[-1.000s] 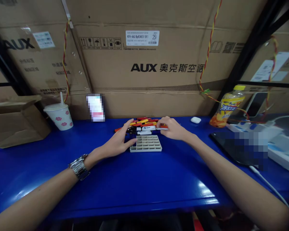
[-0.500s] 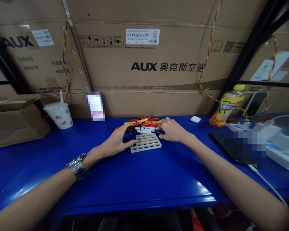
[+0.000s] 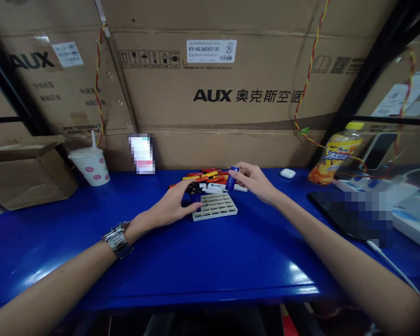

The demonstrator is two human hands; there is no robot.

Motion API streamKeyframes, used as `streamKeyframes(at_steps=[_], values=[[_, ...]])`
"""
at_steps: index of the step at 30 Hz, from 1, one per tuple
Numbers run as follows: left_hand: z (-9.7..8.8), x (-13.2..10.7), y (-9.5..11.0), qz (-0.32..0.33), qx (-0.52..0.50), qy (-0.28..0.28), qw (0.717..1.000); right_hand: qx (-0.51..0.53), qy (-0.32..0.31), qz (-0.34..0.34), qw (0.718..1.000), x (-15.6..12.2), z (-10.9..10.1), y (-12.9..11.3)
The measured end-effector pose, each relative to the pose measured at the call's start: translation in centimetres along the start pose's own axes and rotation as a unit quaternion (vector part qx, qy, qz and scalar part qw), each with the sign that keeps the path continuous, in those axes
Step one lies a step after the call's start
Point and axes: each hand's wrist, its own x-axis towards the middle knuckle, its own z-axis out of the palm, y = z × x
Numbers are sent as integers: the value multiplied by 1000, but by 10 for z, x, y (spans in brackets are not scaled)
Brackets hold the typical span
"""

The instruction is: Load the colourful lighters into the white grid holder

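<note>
My right hand [image 3: 255,183] pinches a blue lighter [image 3: 232,179] nearly upright, between thumb and fingers, just beyond the tray's right rear corner. My left hand [image 3: 171,204] curls around a row of blue lighters [image 3: 196,199] with dark tops; they stand in the left end of a pale compartment tray [image 3: 216,216]. Its thumb lies along the near side, while the other fingers reach behind. The tray's other visible compartments hold nothing. White lighters [image 3: 215,186] with a round logo lie behind it, in front of a loose pile of red, orange and yellow lighters [image 3: 212,175].
A paper cup with a straw [image 3: 90,168], a paper bag [image 3: 31,175] and a lit phone [image 3: 142,154] stand at the left. On the right are an earbud case [image 3: 287,173], a drink bottle [image 3: 336,156], a dark charging device [image 3: 339,217] and white power strips [image 3: 411,224].
My right hand has lifted the blue lighter from beside the white ones and turned it from lying to nearly upright. My left hand has stayed at the tray.
</note>
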Motion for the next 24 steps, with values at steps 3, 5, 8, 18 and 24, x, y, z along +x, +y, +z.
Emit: streamKeyframes(at_steps=[3,5,8,18,24], values=[[0,0,0,2,5,1,1000,79,-15,44,996,-2,2,-1],[0,0,-1,3,6,1,1000,48,-56,58,996,-4,2,-2],[1,0,-1,1,9,1,1000,-84,-132,40,987,-6,2,-3],[1,0,-1,10,1,2,1000,-325,-91,-9,941,-8,11,-1],[1,0,-3,16,8,-2,1000,-48,-55,25,997,-11,10,-12]])
